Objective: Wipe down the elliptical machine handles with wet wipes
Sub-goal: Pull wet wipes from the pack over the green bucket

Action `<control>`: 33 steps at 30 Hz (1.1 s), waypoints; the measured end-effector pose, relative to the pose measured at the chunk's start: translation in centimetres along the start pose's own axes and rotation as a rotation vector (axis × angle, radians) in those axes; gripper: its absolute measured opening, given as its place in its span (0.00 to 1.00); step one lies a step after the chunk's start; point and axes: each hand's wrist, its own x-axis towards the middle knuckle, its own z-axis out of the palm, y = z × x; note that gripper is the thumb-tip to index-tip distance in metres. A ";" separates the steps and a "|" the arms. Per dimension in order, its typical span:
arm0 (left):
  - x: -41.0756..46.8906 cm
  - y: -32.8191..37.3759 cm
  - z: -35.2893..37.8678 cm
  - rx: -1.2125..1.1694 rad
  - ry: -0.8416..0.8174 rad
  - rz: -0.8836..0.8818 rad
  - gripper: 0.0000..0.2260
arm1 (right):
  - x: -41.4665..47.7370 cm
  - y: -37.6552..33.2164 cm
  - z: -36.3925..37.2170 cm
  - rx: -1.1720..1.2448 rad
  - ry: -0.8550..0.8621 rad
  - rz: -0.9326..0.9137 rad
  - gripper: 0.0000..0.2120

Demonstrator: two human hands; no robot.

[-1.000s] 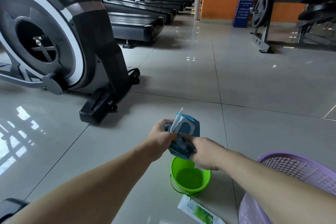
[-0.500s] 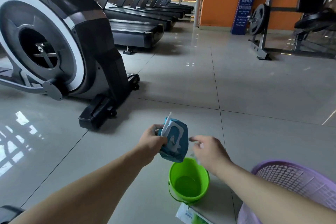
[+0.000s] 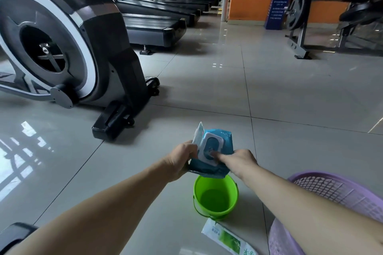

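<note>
1. Grey floor tiles [image 3: 290, 99] are seen throughout; the elliptical machine [image 3: 62, 37] is stood well beyond and left of the left hand [image 3: 182, 159].
2. The blue wet wipes pack [image 3: 224, 141] is grasped by the left hand, whose fingers are curled round its left edge.
3. The pack's white lid [image 3: 211, 148] is pressed by the straightened fingers of the right hand [image 3: 240, 160]; nothing is grasped.
4. A green bucket [image 3: 215, 213] is placed just below both hands, and a purple basket [image 3: 331, 188] is set right of the right hand.

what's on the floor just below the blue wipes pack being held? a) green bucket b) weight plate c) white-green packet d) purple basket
a: the green bucket stands right beneath the blue wipes pack that the left hand grips.
</note>
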 end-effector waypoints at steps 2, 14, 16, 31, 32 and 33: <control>0.2 -0.3 0.1 -0.003 -0.040 0.000 0.24 | 0.3 0.1 0.2 -0.115 0.025 0.002 0.32; 1.7 -1.8 -1.2 0.033 0.191 -0.066 0.10 | 0.7 -0.5 -1.4 0.038 -0.301 -0.051 0.13; 1.9 -2.0 -1.3 -0.021 0.176 -0.077 0.09 | 0.3 -0.5 -0.6 -0.017 -0.300 -0.083 0.16; 4.1 -4.7 -1.5 0.400 0.340 -0.029 0.11 | 2.9 1.7 0.8 -0.018 -0.264 -0.041 0.08; 4.3 -5.0 -1.2 0.462 0.333 -0.012 0.11 | 2.9 2.1 0.9 -0.081 -0.213 -0.074 0.09; 4.5 -5.1 -0.7 0.530 0.329 0.005 0.10 | 3.0 2.6 1.2 -0.146 -0.136 -0.102 0.10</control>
